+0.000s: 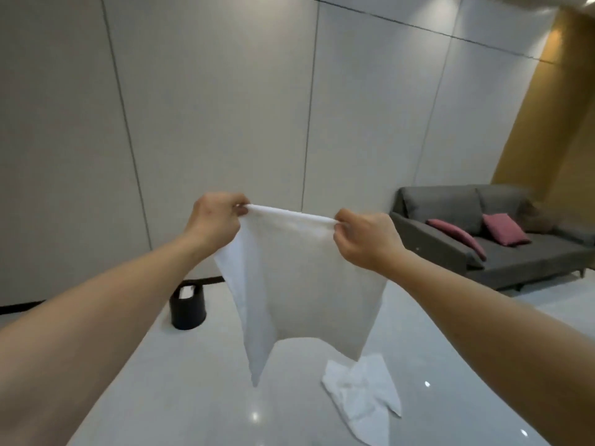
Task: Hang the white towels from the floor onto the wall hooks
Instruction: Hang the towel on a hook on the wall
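A white towel (302, 278) hangs in the air in front of the person, spread between both hands, its top edge rolled into a taut band. The cloth is thin and plain, with no label or writing visible; its left side falls in a long fold to a pointed corner, and its right side ends higher, near a straight lower hem. The left hand (216, 220) pinches the top left corner with curled fingers and thumb, and the right hand (363, 239) pinches the top right corner the same way.

A second white towel (362, 394) lies crumpled on the glossy pale floor (199, 397), below the lower right corner of the held one.

A black cylindrical bin (187, 306) stands on the floor at the foot of the grey panelled wall (209, 107), left of the hanging towel; something pale shows through a cut-out near its rim, but what it is cannot be told. At the right stands a grey sofa (502, 249) against the wall, with two dusky pink cushions (505, 229) on its seat.
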The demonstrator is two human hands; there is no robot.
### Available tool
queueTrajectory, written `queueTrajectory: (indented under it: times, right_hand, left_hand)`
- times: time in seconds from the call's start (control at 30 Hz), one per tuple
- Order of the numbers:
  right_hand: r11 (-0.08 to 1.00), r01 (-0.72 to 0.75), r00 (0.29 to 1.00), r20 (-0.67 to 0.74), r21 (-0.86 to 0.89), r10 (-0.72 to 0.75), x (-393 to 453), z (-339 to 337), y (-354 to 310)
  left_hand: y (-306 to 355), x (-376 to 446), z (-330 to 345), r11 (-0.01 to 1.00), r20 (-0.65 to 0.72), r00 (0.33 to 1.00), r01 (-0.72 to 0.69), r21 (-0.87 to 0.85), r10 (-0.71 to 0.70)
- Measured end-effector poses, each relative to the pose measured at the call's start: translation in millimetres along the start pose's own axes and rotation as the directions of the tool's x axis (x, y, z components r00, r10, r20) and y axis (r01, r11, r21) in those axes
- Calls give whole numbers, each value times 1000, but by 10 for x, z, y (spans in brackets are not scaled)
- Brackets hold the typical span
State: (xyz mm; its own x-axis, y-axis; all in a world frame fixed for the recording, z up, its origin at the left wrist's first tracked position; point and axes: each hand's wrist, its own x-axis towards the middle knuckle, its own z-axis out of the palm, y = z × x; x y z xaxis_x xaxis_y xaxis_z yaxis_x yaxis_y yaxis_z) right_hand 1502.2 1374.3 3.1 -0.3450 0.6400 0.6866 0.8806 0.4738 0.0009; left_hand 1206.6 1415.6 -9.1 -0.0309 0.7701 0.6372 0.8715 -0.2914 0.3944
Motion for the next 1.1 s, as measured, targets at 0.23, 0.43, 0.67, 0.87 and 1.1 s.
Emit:
queueTrajectory:
  times: [0.23,0.43,0.67,0.87,1.1]
  right_hand:
    - [885,341,938,-48,316,-344,1657,1422,-1465]
    - [677,526,845,-230,514,-482,2906,2328,-3013]
    - [454,643,707,-250,616,-662,3654,3028,-4907]
    - [392,614,694,-233,684,-681,3887,3528,-6563]
    - [334,414,744,-103,847,-660,4182,4039,-8539]
  left_hand:
    - [-1882,174,-1206,932,-50,955,298,208,-294]
    - [-3081,180,-2330,801,-229,855,517,301,-465]
    - [-4031,-272,-3353,562,-401,689,724,400,-603]
    - [-4927,-612,-4032,314,-506,596,784,536,-623]
    - [-6311,-887,-4963,218,-633,472,872,439,-613]
